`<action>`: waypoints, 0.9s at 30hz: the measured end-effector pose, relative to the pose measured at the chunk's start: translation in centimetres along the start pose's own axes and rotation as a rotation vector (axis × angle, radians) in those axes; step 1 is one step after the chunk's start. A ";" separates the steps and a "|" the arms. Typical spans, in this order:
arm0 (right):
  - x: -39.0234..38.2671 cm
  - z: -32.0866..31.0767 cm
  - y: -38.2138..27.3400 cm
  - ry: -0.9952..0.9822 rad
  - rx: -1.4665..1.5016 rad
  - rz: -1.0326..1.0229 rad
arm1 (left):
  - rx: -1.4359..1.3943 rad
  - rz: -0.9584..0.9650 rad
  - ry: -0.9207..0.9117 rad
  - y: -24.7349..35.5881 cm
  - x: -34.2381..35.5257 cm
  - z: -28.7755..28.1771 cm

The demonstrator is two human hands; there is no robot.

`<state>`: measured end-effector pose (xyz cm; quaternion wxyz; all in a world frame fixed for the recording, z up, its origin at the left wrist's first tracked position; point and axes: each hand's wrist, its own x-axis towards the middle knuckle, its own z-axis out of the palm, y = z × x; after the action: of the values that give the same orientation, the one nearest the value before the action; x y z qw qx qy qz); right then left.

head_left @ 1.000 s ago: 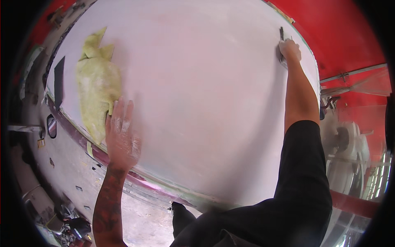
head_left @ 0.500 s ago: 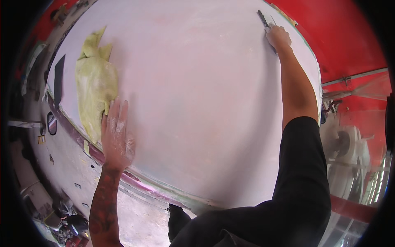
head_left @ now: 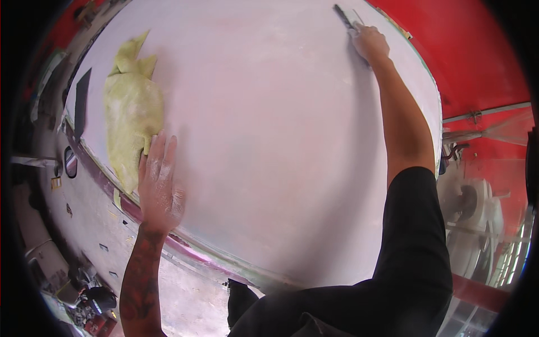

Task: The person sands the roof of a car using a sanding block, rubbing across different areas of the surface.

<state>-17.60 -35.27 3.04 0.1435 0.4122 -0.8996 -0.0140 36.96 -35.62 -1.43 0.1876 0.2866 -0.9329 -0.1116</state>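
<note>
You're in a workshop, the bodywork sort by the look of it! Spreading out in front of you, a broad pale panel [head_left: 269, 146], matt and patchy with pink and grey, maroon edging [head_left: 132, 211] along its near side. White dust coats your left hand [head_left: 159, 191], while a dark tool [head_left: 341, 16] juts from your right hand [head_left: 370, 44]! Below runs a scuffed grey floor [head_left: 185, 297], jumbled clutter [head_left: 92, 303] lower left, and translucent sheeting [head_left: 511, 126] against red at far right!
</note>
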 end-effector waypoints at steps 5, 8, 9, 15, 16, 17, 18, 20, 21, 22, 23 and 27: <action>-7.8 -2.8 -11.6 0.052 0.126 -0.552 | 0.021 0.015 0.006 -0.7 -0.7 -0.2; -3.1 -1.1 -5.7 0.063 0.041 -0.302 | 0.010 0.010 0.002 -0.6 -0.5 -0.1; -0.6 -0.9 -2.0 0.043 0.028 -0.158 | 0.000 0.009 0.009 -0.1 -0.2 -0.4; -1.6 -0.2 -6.2 0.073 0.006 -0.245 | 0.027 0.007 -0.004 0.1 0.4 0.0; -3.1 0.0 -8.7 0.095 -0.016 -0.427 | 0.030 0.010 -0.006 -0.1 0.2 0.1; -6.3 -1.2 -11.4 0.171 0.101 -0.571 | 0.039 -0.002 -0.008 -0.4 -0.3 0.0; -6.3 -1.2 -11.0 0.168 0.103 -0.568 | 0.027 -0.006 -0.014 -0.6 -0.7 -0.1; -4.6 -0.7 -8.4 0.181 0.084 -0.516 | 0.016 -0.009 -0.009 -0.8 -0.4 0.3; -3.2 -0.8 -6.0 0.062 0.027 -0.313 | 0.017 0.000 -0.006 -0.7 -0.6 0.1; -1.0 -1.4 -2.6 -0.043 -0.028 -0.109 | 0.025 0.012 0.007 -0.5 -0.5 -0.3; 1.2 0.0 2.4 -0.044 -0.017 0.059 | 0.018 0.020 0.017 -0.4 0.0 -0.1; 1.7 -0.1 2.8 -0.050 -0.060 0.177 | 0.034 0.004 -0.006 0.3 0.3 -0.4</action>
<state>-20.72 -34.70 4.01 0.1340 0.3262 -0.9350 -0.0383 36.72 -35.60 -0.86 0.1799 0.2877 -0.9358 -0.0961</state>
